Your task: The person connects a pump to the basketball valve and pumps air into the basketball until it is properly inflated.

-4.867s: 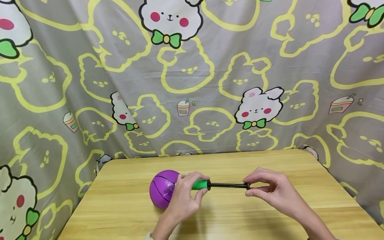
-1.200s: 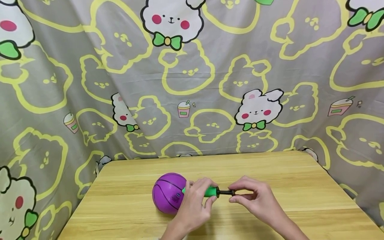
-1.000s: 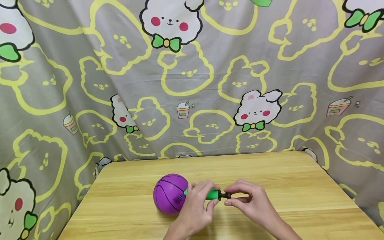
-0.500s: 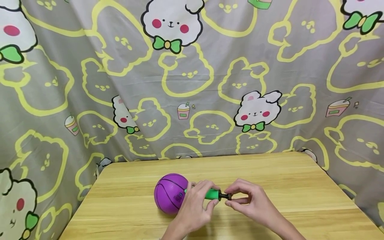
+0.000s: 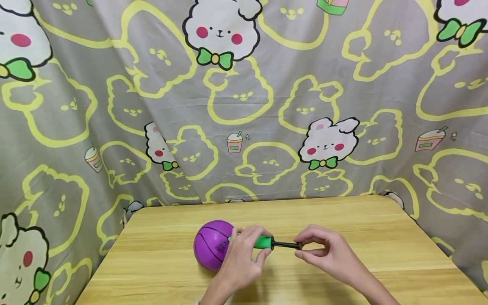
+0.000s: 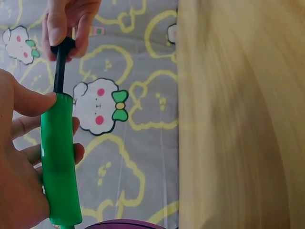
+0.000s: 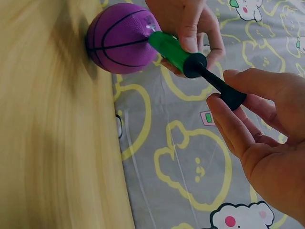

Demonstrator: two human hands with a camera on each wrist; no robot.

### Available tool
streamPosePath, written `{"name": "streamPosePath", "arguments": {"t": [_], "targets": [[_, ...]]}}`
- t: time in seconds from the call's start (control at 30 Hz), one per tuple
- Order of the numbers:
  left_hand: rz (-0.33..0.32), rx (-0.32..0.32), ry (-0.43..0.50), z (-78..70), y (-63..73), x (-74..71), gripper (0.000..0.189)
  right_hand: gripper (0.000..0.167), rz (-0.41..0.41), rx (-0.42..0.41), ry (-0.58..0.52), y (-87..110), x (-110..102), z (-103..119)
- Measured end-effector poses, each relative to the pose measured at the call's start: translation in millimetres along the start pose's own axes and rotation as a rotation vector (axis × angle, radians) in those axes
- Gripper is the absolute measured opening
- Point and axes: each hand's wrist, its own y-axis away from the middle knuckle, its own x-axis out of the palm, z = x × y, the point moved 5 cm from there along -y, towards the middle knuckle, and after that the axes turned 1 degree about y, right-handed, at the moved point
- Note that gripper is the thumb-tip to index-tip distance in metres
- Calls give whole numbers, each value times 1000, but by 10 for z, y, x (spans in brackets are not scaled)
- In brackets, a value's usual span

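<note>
- Ball, purple, with dark seam lines (image 5: 212,246): one, placed on the worktop (image 5: 335,212), left of centre in the head view, just beside the left hand.
- Green pump (image 5: 263,242): one, held above the worktop, nozzle end pointed at the ball; whether the ball is entered by it cannot be told.
- Black rod (image 5: 284,245): partly exposed from the pump's far end, capped with a black knob (image 7: 232,98).
- Left hand (image 5: 241,259): grip wrapped round the green pump, thumb laid along its rod end.
- Right hand (image 5: 332,250): grip narrow, the black knob pinched between thumb and fingers; set well apart from the ball.
- Grey cloth (image 5: 228,173): hung behind the worktop, printed with yellow outlines, white rabbit faces, green bows and pink cups.
</note>
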Motion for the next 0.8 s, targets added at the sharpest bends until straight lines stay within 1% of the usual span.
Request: {"name": "streamPosePath", "arguments": {"t": [0.13,0.27,0.47,0.7,0.8], "targets": [[-13,-27,0,46,-4,-38,33,22,-4,-17,3,9,-69,28],[-10,-57,10,85,-5,-76,33,22,1,-30,-4,18,-149,46],[-28,-82,34,124,-8,-129,33,26,6,-77,-18,25,-274,75],[-27,-82,67,89,-21,-142,31,29,-17,-79,19,28,-377,152],[-26,-84,86,66,-35,-144,31,30,-32,-92,22,20,-415,205]]}}
